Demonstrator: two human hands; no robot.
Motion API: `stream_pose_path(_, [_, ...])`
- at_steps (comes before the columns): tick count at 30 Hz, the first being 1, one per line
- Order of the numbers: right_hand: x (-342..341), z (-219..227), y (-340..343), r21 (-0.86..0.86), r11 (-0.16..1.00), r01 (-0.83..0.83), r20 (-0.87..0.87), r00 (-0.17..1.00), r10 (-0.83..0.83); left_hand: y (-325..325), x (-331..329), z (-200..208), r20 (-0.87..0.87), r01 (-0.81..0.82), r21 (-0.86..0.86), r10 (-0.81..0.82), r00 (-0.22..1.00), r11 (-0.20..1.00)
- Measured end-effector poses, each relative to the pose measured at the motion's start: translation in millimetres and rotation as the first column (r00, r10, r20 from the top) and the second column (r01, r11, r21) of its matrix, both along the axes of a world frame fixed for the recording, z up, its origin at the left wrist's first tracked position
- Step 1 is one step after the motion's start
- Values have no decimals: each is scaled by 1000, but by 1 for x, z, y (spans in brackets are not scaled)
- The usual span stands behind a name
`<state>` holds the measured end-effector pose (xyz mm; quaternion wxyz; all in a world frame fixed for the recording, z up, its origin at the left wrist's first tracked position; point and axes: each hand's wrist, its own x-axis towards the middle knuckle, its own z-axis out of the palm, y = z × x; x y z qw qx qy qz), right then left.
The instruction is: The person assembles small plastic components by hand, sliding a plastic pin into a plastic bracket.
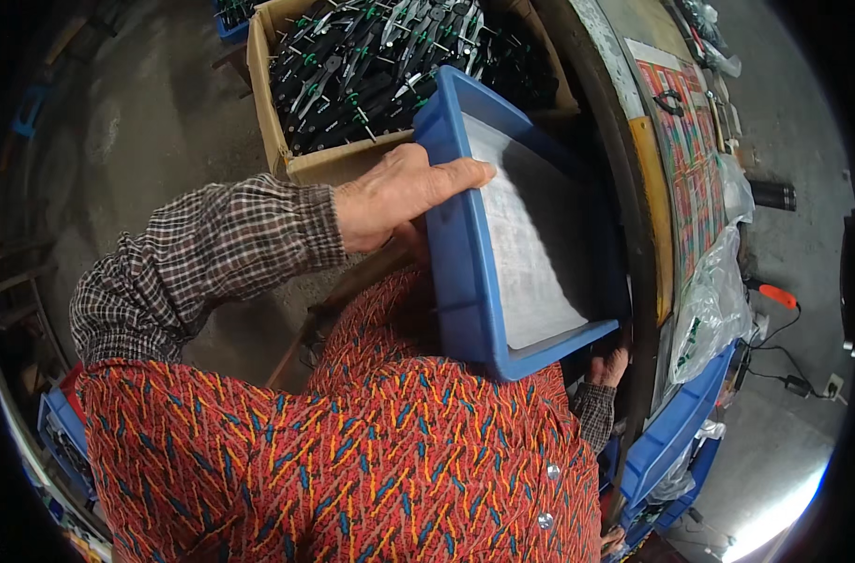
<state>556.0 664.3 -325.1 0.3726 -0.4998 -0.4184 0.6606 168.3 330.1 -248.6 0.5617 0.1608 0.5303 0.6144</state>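
A blue plastic bin (484,281) is tilted up in front of my body, with a whitish sheet (526,249) lining its inside. My left hand (404,192) is closed on the bin's left wall, the thumb lying over the rim and the fingers behind it. Low on the right, my right hand (607,366) is close to the bin's near right corner and the bench edge. Its fingers are largely hidden, so its grip cannot be made out. Just beyond the bin stands an open cardboard box (338,159) heaped with black-handled tools (371,80) that have silver metal and green parts.
A workbench edge (645,188) runs along my right, with printed red sheets (690,141), a clear plastic bag (713,300) and an orange-handled tool (777,296) beyond it. More blue bins (676,422) sit at lower right. Another hand (613,540) shows at the bottom edge.
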Motion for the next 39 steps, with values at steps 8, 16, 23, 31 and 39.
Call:
stream_pose_path(8, [-38, 16, -17, -116, 986, -117, -124, 987, 103, 25, 29, -9, -64, -209, 68, 214, 975, 975])
stream_pose_path(16, [-33, 1, 12, 42, 989, -142, 37, 989, 141, 81, 84, -59, -196, -304, -206, 265, 944, 930])
stream_pose_path(23, [-26, -15, 23, 87, 982, -166, 110, 982, 156, 97, 97, -70, 361, -261, -178, 310, 879, 949])
stream_pose_path(31, [-3, -35, 47, 153, 951, -269, 288, 933, 217, 104, 91, -88, 411, -297, -185, 349, 842, 937])
stream_pose_path(39, [47, -29, 99, 123, 922, -367, 356, 884, 304, 109, 97, -73, 405, -351, -174, 391, 826, 920])
